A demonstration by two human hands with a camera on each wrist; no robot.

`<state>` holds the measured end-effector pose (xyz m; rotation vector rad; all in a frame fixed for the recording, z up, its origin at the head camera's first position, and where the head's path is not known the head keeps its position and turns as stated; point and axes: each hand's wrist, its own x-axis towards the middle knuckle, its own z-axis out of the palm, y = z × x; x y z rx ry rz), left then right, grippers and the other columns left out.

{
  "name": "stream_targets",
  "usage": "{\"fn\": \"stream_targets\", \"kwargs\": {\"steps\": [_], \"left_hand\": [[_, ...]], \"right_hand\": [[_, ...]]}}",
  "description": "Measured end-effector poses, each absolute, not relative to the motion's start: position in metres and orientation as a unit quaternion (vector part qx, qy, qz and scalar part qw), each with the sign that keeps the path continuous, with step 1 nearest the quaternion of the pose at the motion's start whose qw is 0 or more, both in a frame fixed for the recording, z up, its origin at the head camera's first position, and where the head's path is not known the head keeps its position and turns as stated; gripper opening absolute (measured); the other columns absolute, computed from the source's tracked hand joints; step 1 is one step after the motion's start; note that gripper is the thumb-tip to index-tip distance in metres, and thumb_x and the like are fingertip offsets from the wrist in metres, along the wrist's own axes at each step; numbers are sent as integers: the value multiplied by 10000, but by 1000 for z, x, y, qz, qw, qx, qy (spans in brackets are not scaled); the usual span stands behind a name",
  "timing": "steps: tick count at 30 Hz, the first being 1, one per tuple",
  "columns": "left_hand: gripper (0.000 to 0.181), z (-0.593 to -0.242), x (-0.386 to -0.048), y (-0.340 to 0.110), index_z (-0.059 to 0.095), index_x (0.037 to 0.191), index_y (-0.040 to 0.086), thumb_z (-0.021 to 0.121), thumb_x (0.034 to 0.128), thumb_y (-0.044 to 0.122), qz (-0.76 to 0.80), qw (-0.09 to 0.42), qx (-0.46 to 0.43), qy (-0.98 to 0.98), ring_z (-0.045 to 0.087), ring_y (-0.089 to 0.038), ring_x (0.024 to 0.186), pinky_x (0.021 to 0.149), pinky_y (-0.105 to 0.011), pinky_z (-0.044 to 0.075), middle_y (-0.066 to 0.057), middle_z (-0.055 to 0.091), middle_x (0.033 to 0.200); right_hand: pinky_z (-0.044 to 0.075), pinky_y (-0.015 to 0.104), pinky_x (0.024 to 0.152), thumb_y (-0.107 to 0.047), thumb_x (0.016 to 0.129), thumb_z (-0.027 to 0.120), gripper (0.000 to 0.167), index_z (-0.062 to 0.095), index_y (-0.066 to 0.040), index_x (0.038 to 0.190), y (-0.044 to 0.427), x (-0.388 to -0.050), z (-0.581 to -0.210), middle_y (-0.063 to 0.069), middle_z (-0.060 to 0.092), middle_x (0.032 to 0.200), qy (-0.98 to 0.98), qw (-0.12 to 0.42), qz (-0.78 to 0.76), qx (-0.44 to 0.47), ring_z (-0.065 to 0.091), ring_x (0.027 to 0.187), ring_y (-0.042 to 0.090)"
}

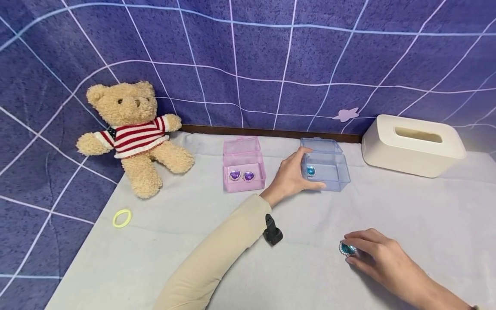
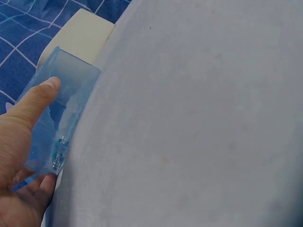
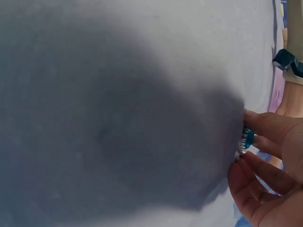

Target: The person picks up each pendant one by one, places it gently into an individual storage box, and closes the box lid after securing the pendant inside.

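My left hand (image 1: 290, 175) grips the left side of a clear blue plastic box (image 1: 329, 172), thumb at the front and fingers toward the back. The box stands with its lid raised, and one teal heart-shaped gem (image 1: 311, 171) with a sparkly rim lies inside at its left. In the left wrist view, the thumb (image 2: 49, 85) lies along the box wall. Nearer the front, my right hand (image 1: 387, 258) pinches another teal gem (image 1: 347, 249) at the tabletop. The right wrist view shows that gem (image 3: 246, 139) between thumb and fingers, partly hidden.
Left of the blue box, an open pink box (image 1: 244, 185) holds two purple gems. A teddy bear (image 1: 135, 129) in a striped shirt sits at the back left, behind a yellow-green ring (image 1: 122, 218). A cream tissue box (image 1: 407, 150) stands back right against the purple curtain (image 1: 255, 51).
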<state>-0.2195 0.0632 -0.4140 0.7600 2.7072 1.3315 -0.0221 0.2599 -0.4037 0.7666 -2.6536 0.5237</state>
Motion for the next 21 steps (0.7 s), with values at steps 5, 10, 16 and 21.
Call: {"fn": "stream_targets", "kwargs": {"steps": [5,10,16,21], "left_hand": [[931,-414,-220,63,431,1346,216,926,582,411,423,13,249,871,590,-153,1048,926,-303,507,-47,623,1219],[927,-413,-220,62,428,1346,224,928,585,396,423,16,244,872,590,-164,1081,949,-314,503,-47,618,1244],[933,-412,-219,63,427,1352,224,927,584,399,419,21,245,874,593,-180,1110,967,-316,499,-50,616,1260],[938,-412,-218,63,426,1352,235,930,579,398,418,23,240,876,594,-182,1109,964,-320,502,-49,616,1258]], "right_hand": [[442,12,774,-142,639,877,353,730,-147,959,260,-23,-407,-53,697,1012,-928,168,196,270,631,854,48],[439,10,802,-142,665,865,330,728,-147,965,259,-23,-407,-59,693,1020,-928,166,196,271,639,871,62],[450,23,813,-269,750,829,257,719,-161,955,261,-25,-401,-85,684,992,-928,172,187,273,661,855,80],[465,33,802,-486,938,555,354,708,-167,941,261,-32,-391,-79,678,982,-915,191,197,295,670,841,110]]}}
